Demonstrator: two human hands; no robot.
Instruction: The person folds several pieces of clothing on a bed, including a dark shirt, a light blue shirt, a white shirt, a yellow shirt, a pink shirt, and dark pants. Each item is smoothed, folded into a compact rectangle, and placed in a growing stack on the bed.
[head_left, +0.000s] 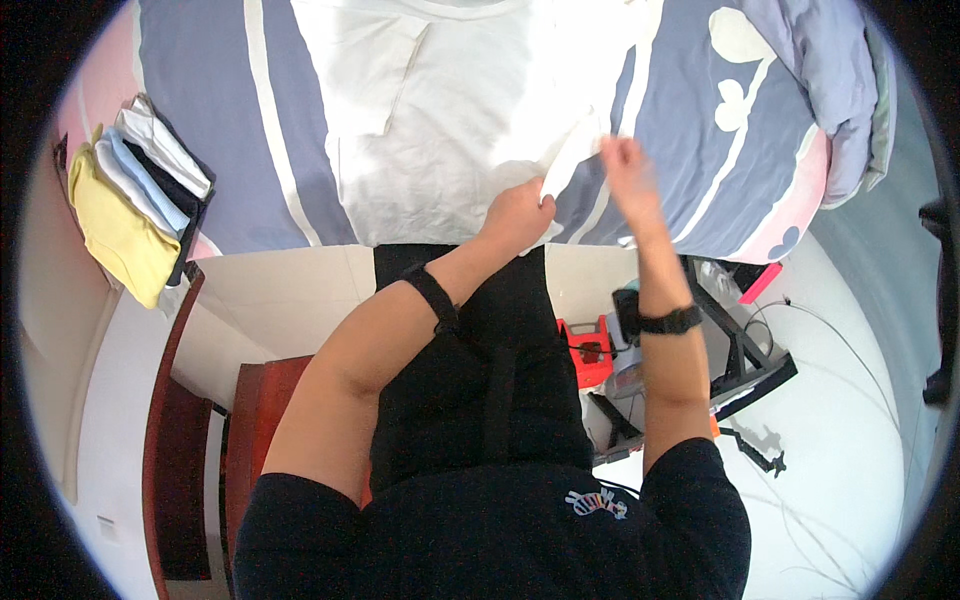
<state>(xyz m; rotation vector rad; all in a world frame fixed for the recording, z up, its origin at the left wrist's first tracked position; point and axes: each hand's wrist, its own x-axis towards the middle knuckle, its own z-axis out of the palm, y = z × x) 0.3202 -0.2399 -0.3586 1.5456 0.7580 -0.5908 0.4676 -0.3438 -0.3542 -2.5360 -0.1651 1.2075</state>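
A white T-shirt (442, 150) lies spread on a bed with a blue, white and pink patterned sheet (675, 97). One short sleeve rests on its left part. My left hand (519, 217) grips the shirt's edge near the front right, where a strip of the cloth is lifted. At the upper end of that strip is my right hand (628, 169); it is blurred, and whether its fingers hold the cloth cannot be made out.
Folded clothes (135, 202) in yellow, white, blue and black stand at the bed's left end. A bunched lilac quilt (832, 90) lies at the far right. Below the bed are a red plastic object (589, 352), a black metal frame (739, 352), cables, and reddish wooden furniture (262, 397).
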